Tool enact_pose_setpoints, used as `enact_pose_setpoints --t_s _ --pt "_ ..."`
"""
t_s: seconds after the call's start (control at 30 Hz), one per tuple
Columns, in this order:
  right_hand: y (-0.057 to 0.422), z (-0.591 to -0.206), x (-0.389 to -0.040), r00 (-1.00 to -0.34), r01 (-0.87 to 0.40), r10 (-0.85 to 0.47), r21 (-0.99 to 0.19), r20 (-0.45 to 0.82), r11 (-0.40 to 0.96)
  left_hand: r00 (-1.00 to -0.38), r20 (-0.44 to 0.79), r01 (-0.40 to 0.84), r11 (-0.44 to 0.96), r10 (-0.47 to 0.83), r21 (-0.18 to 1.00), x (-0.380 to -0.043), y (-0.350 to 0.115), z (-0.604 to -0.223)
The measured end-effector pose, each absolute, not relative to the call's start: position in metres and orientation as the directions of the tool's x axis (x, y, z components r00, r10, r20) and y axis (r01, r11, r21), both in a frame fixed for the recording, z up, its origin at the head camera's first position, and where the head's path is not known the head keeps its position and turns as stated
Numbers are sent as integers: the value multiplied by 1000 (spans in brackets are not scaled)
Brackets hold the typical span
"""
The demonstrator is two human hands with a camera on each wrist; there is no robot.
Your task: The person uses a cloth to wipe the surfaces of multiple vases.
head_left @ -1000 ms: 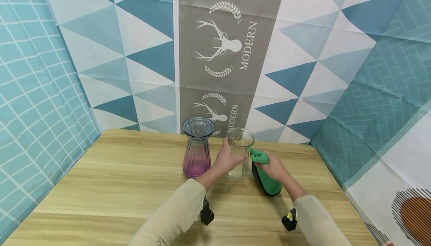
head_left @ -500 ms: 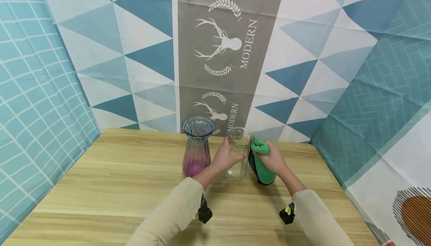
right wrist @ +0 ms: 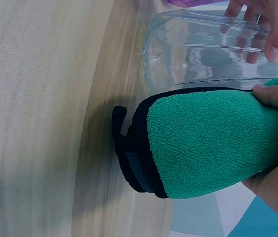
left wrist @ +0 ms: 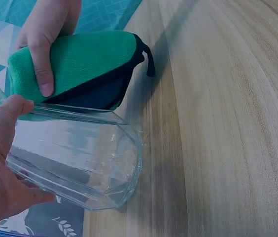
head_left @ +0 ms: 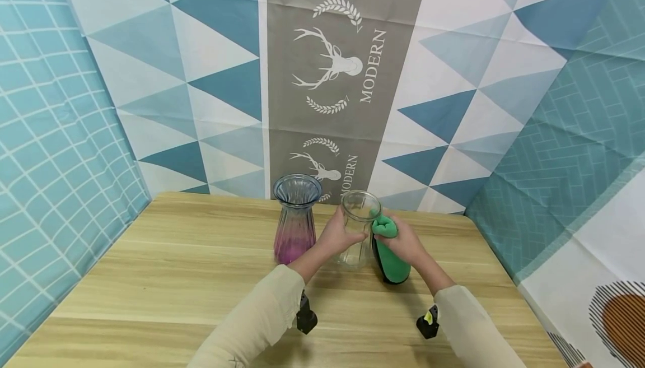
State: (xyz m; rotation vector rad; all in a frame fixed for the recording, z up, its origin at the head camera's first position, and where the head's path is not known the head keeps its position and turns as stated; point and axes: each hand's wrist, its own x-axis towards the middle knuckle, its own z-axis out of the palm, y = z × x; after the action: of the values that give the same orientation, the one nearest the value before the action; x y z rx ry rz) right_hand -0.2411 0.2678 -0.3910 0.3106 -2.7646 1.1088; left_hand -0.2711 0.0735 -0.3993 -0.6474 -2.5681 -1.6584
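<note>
The right hand (head_left: 405, 239) holds a green cloth (right wrist: 213, 145), a bit lower now beside the clear jar (left wrist: 80, 158) the left hand (head_left: 335, 237) grips; work seems under way

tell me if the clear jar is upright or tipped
Upright: the head view shows the clear jar with its rim up, base toward the table.

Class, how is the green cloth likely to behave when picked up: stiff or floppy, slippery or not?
The cloth is probably floppy, since it folds over and bunches at the right hand. It likely won't slip easily, as its green face looks fuzzy. Breaking seems unlikely, because it looks like soft fabric with a black edge.
</note>
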Motion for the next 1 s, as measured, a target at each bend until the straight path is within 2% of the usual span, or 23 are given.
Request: enact_pose_setpoints --t_s 0.4,1.0 --pt "268 -404 -241 -982 -189 -144 -630 122 753 -917 229 343 353 328 870 -270 73 -398" --pt "270 -417 -240 -981 -194 -164 -537 103 821 -907 243 367 367 343 855 -274 72 -400"
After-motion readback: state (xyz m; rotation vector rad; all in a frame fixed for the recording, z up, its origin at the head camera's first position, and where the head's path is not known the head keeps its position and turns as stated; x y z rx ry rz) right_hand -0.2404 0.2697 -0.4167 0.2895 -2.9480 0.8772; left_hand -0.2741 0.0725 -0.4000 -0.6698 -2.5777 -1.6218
